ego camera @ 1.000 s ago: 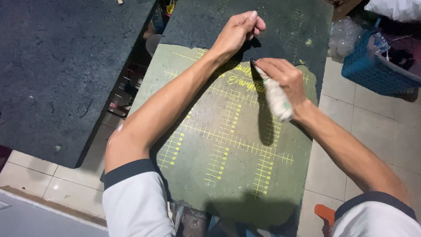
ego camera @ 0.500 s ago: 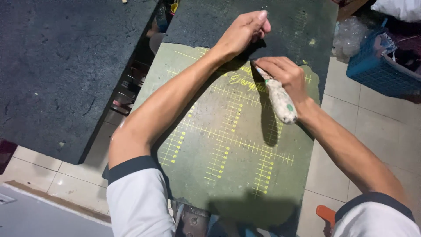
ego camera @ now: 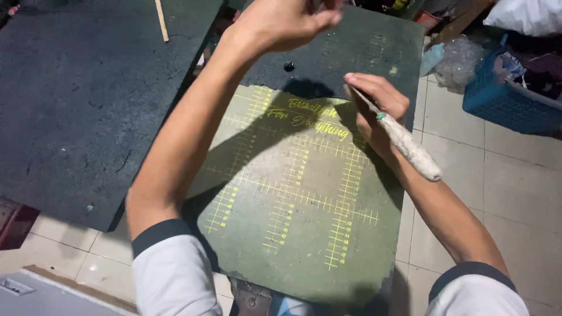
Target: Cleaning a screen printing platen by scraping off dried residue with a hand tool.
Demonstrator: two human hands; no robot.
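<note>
Now, taking the green board as the landmark for every place below:

Green board: a worn green pallet marked with yellow grid lines and yellow script near its far edge, lying flat at the middle of the view, its near corners ragged.

Right hand: the right hand rests on the board's far right corner, fingers curled shut around a tool, knuckles turned toward the script.

Tool: a knife-like tool with a pale, cloth-wrapped handle and a small green band near the grip. The handle juts back over the wrist, past the board's right edge; its thin tip lies under the fingers against the board's far right part, just right of the script.

Left hand: the left hand is lifted above the board's far edge, blurred, fingertips drawn together at the top of the view. Whether it pinches anything I cannot tell. It is well apart from the tool, with the script between them.

Shadow: the left arm throws a dark band across the board's far left part.

Dark surface beyond: a second dark board lies under and beyond the green board's far edge.

Dark table: a large dark tabletop stands to the board's left, a thin wooden stick lying on its far part.

Blue basket: a blue plastic basket sits on the tiled floor, well right of the board.
</note>
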